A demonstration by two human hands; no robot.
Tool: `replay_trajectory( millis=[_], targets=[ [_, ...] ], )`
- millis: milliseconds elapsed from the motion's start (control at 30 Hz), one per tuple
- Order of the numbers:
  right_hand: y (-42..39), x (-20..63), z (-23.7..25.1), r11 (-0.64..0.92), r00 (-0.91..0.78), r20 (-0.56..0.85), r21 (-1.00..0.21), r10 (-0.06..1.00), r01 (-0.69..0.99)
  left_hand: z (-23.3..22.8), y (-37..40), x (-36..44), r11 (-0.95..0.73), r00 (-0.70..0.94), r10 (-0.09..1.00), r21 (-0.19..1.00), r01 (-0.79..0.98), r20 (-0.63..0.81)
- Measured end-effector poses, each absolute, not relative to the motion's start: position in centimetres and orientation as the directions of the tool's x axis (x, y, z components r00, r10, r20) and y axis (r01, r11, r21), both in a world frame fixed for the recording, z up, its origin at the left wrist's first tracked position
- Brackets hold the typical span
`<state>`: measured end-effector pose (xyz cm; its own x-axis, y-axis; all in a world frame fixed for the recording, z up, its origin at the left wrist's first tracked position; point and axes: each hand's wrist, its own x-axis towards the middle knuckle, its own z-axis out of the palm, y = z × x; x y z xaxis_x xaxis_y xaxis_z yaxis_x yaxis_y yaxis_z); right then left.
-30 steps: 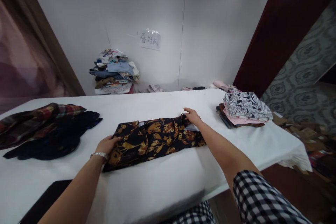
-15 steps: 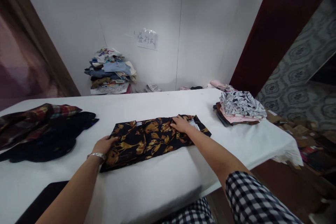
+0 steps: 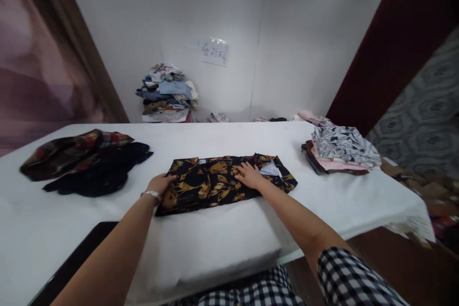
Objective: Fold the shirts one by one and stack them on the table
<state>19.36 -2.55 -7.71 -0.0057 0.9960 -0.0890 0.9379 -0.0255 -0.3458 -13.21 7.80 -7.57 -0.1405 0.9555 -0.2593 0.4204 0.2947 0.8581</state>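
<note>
White-covered surface (image 3: 229, 139) here, and I'm seeing a black-and-gold patterned garment (image 3: 204, 185) lying folded just below the middle of the frame. Left hand (image 3: 161, 185) is on its left end, can't tell if that grip's pinching it. Right hand (image 3: 250, 176) lies palm-down on top, grip spread apart. Folded stack (image 3: 344, 148) sits mid-right.
</note>
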Motion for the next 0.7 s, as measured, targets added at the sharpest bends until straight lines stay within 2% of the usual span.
replay_trajectory(
  millis=[67, 133, 200, 267, 333, 400, 500, 567, 633, 700],
  targets=[
    [-2.7, 18.3, -7.1, 0.003, 0.017, 0.045, -0.426, 0.999, 0.905, -7.1, 7.2, -12.9, 0.336, -0.092, 0.941, 0.864, 0.375, -0.326],
    [-2.7, 16.5, -6.4, 0.099, 0.01, 0.173, -0.606, 0.985, 0.789, -6.4, 6.8, -12.6, 0.355, -0.07, 0.932, 0.856, 0.376, -0.356],
    [-2.9, 14.2, -6.0, 0.14, -0.001, 0.162, -0.853, 0.987, 0.503, -5.4, 6.8, -12.5, 0.342, -0.079, 0.937, 0.847, 0.406, -0.34],
    [-3.2, 12.0, -5.8, 0.045, -0.022, 0.042, -0.992, 0.999, 0.115, -4.0, 7.0, -12.2, 0.312, -0.087, 0.948, 0.839, 0.445, -0.306],
    [-3.6, 10.6, -5.8, -0.068, -0.049, -0.06, -0.98, 0.997, -0.186, -2.3, 7.2, -11.2, 0.26, -0.071, 0.963, 0.832, 0.491, -0.259],
    [-4.0, 10.0, -5.6, -0.117, -0.059, -0.103, -0.926, 0.993, -0.358, -0.5, 7.1, -9.2, 0.194, -0.037, 0.978, 0.824, 0.532, -0.207],
    [-4.5, 11.1, -5.4, -0.143, -0.03, -0.149, -0.839, 0.988, -0.525, 1.6, 6.1, -4.5, 0.06, 0.124, 0.981, 0.846, 0.529, -0.147],
    [-5.0, 12.7, -5.3, -0.168, -0.031, -0.189, -0.771, 0.981, -0.615, 2.1, 4.9, -1.1, 0.022, 0.334, 0.928, 0.92, 0.392, -0.165],
    [-5.6, 14.6, -5.4, -0.222, -0.071, -0.238, -0.7, 0.969, -0.679, 1.7, 3.9, 1.3, 0.057, 0.503, 0.848, 0.971, 0.23, -0.169],
    [-6.2, 16.4, -5.6, -0.262, -0.093, -0.282, -0.652, 0.955, -0.711, 0.4, 3.5, 2.4, 0.059, 0.494, 0.853, 0.972, 0.227, -0.168]
  ],
)
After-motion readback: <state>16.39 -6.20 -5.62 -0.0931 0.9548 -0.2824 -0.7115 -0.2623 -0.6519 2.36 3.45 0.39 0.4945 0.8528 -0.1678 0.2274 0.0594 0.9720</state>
